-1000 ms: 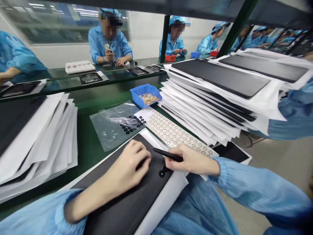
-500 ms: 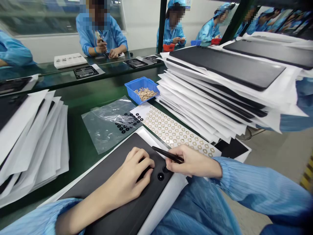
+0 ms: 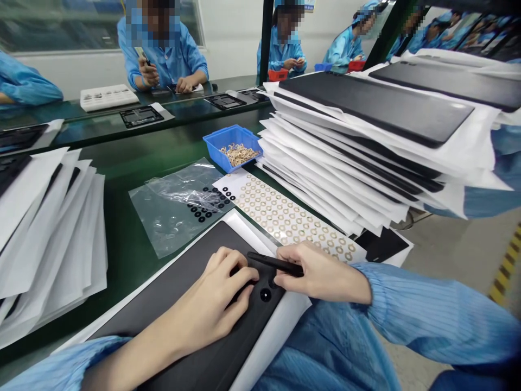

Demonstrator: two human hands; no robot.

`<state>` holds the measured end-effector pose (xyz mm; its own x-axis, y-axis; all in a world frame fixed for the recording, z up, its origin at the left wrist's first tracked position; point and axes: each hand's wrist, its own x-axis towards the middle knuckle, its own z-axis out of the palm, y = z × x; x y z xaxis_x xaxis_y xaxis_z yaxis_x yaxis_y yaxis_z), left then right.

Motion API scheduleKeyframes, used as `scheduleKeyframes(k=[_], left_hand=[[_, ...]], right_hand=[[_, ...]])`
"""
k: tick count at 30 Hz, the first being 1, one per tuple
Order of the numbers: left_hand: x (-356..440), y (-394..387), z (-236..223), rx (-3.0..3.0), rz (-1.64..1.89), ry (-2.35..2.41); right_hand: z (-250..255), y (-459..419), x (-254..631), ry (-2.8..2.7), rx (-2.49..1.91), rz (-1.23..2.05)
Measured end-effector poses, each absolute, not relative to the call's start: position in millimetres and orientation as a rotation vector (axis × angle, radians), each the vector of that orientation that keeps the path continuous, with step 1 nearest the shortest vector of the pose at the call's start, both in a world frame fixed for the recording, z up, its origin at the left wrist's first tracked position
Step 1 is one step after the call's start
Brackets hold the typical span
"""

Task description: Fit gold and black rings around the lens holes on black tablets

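Note:
A black tablet back cover (image 3: 191, 282) lies on white sheet paper in front of me, with round lens holes near its right corner; one shows as a glossy black ring (image 3: 266, 295). My left hand (image 3: 228, 288) rests on the cover, fingers bent and a little apart, fingertips beside the holes. Nothing shows in it. Between the thumb and fingers of my right hand (image 3: 311, 271) is a pair of black tweezers (image 3: 271, 262), slanting across the corner. That hand partly hides the second hole. Just beyond lies a sheet of small beige rings (image 3: 301, 220).
A blue bin (image 3: 222, 157) holds loose beige rings. Beside it is a clear plastic bag (image 3: 163, 217) with black rings. Paper-interleaved covers are piled at right (image 3: 325, 179) and left (image 3: 61, 260). Across the bench, co-workers (image 3: 179, 60) sit near a white tray (image 3: 108, 98).
The tweezers have tilted lower toward the cover, and my right hand now covers more of the second hole. My left hand stays in place. The whole view has shifted slightly.

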<state>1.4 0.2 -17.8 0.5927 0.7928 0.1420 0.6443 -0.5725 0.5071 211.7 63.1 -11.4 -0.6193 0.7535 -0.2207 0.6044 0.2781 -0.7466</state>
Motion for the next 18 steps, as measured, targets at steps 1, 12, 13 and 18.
scheduleKeyframes(k=[1, 12, 13, 18], left_hand=[[1, -1, -17, 2.452, 0.477, 1.129], [4, -2, -13, 2.584, 0.292, 1.059], [4, -2, -13, 2.582, 0.294, 1.058], [3, -2, -13, 2.592, 0.327, 1.053]], right_hand=[[-11, 63, 214, -2.312, -1.254, 1.31], [-27, 13, 215, -1.624, -1.165, 1.014], [-31, 10, 211, -1.615, -1.173, 0.999], [-42, 6, 199, -1.509, -1.202, 0.984]])
